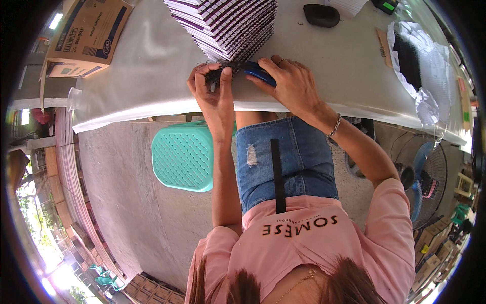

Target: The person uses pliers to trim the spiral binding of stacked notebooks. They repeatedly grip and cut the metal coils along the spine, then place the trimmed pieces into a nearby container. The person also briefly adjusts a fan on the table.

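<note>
Left hand (pixel 215 101): pinching dark wire (pixel 213 77), apparently to steady it; | right hand (pixel 296 86): gripping blue-handled tool (pixel 260 75) (probably pliers), tip angled left toward wire; | wire: table's (pixel 142 76) near edge; bound stack (pixel 228 25) just beyond, seemingly set within easy reach

Pink short-sleeved shirt (pixel 304 248), dark lettering (pixel 298 226); frayed blue denim bottoms (pixel 309 162); black strap (pixel 277 175); silvery chain bracelet (pixel 335 125); thin necklace (pixel 294 286).

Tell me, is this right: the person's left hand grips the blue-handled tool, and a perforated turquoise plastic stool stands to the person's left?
Wrong hand: the head view shows the person's right hand gripping the blue-handled tool. The perforated turquoise plastic stool does stand to the person's left.
</note>
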A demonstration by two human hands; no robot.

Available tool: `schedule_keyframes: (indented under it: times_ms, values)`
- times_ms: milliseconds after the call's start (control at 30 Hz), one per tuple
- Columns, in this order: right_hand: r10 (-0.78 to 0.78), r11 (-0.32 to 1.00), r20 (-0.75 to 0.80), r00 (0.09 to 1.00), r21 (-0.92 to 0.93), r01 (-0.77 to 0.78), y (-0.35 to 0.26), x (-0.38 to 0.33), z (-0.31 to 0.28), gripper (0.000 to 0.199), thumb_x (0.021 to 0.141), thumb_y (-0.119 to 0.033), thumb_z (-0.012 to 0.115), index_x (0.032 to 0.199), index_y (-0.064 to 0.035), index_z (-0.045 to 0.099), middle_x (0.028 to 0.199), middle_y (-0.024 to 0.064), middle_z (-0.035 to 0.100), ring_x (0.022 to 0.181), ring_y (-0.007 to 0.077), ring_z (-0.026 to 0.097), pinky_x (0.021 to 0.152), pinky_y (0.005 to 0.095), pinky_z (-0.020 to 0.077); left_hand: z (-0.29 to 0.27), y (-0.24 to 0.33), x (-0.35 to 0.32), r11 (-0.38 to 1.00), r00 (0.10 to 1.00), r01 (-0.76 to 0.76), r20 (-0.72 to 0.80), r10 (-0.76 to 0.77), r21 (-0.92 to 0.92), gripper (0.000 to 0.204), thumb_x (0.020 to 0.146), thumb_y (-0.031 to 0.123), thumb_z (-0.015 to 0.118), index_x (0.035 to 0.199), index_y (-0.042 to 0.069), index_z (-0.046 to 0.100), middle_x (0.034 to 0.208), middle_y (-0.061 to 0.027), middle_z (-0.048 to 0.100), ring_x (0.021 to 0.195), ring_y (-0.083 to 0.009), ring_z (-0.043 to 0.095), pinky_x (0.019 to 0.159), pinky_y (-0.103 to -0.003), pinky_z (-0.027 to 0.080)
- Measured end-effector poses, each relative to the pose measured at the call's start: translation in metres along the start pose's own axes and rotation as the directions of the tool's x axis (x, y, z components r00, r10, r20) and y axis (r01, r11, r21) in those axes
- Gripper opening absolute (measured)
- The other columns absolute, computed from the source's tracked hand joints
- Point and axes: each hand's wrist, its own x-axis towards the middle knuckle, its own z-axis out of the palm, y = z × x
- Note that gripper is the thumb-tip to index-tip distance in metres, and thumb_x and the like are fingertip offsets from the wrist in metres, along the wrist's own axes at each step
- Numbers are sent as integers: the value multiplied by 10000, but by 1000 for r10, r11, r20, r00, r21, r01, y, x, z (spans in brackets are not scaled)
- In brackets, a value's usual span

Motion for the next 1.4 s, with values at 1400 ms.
schedule_keyframes:
  times_ms: [1400]
  values:
    - [-146, 983, -153, 977, -130, 127, 12, -5, 7, 381, 910, -451, 713, 1056, -108, 631, 834, 87, 709, 654, 218, 697, 641, 349, 565, 2, 15, -3, 928, 994, -85, -29, 102, 364, 214, 834, 61, 791, 1023, 57, 691, 1208, -161, 546, 1293, -286, 435, 748, -307, 617]
